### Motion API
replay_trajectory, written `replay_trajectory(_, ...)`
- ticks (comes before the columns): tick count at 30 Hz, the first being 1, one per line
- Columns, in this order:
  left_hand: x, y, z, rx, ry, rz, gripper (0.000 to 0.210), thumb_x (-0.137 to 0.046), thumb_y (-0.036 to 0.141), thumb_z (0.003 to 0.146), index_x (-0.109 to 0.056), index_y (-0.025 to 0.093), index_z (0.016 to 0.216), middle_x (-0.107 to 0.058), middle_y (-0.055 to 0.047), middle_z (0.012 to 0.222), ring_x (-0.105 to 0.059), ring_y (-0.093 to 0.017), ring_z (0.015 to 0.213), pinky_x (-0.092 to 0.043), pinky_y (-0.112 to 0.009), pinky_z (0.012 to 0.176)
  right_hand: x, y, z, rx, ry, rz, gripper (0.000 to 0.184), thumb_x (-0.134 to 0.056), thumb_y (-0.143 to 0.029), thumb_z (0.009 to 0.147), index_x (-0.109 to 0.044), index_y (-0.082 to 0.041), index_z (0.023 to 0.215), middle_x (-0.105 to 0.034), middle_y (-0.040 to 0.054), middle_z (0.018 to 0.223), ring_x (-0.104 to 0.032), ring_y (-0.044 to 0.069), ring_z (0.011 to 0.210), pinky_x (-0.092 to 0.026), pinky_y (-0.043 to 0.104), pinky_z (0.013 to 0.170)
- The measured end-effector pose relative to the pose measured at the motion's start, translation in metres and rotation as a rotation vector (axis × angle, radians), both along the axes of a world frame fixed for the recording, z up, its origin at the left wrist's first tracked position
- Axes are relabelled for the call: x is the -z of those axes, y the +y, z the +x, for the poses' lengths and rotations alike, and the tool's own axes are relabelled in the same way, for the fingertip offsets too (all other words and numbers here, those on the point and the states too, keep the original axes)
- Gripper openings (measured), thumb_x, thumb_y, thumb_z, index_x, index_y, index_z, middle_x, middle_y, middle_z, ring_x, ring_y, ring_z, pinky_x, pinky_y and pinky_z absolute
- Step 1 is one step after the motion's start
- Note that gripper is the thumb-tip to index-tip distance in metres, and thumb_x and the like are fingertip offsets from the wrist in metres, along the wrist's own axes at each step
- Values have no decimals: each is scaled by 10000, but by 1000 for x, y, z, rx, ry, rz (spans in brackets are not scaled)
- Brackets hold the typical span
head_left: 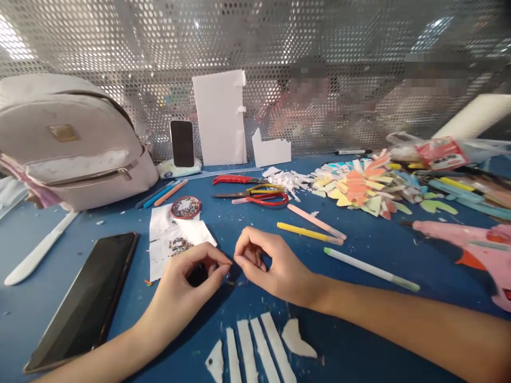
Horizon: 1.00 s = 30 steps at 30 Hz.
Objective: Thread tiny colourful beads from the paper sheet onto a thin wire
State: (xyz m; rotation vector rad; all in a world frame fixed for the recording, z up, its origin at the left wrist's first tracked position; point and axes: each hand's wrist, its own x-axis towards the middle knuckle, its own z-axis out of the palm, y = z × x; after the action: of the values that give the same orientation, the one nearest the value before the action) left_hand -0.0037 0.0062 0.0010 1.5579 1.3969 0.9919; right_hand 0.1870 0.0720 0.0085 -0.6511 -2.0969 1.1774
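Observation:
My left hand [186, 282] is closed in a pinch, thumb and forefinger together; whatever is between them is too small to make out. Almost fingertip to fingertip with it, my right hand [279, 266] is pinched shut too, its other fingers curled in. Below the hands lie several white strips [248, 354] side by side. A pointed white piece [215, 363] with a black dot is on their left, a white tail-shaped piece [297, 340] on their right. Behind my left hand, tiny shiny bits [180, 246] are scattered on white paper [157, 239], beside a red-rimmed round dish [186, 208].
A phone [85, 303] and a white plastic knife [40, 252] lie left, before a backpack [75, 143]. Scissors [255, 197], markers [309, 233], coloured paper scraps [359, 183] and a pink glue gun [471, 239] are beyond and right. A perforated metal panel [151, 32] stands behind.

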Motion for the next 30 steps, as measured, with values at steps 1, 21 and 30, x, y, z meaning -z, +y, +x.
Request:
replay_trajectory(1, 0, 0, 0, -4, 12, -3, 133, -591, 295, 901, -681, 209, 852, -641, -16, 770, -571, -175, 736, -426, -293, 674, 0, 0, 1, -13, -10, 1, 68, -537, -151, 875, -513, -179, 818, -390, -65, 632, -366, 81, 536, -324, 208, 504)
replay_trajectory(21, -5, 0, 1, -11, 40, -75, 153, -592, 308, 881, -703, 223, 819, -633, -3, 712, -554, -165, 672, -408, -282, 620, 4, 2, 1, -6, -51, 79, 118, -549, -104, 856, -486, -190, 805, -414, -58, 672, -398, 81, 578, -346, 209, 545)
replay_trajectory(30, -3, -2, -1, -7, 25, -82, 170, -589, 323, 892, -710, 221, 829, -665, -17, 743, -589, -184, 716, -431, -285, 643, 4, 3, 1, -19, -60, 73, 119, -548, -93, 843, -492, -192, 807, -435, -48, 680, -413, 91, 589, -359, 215, 553)
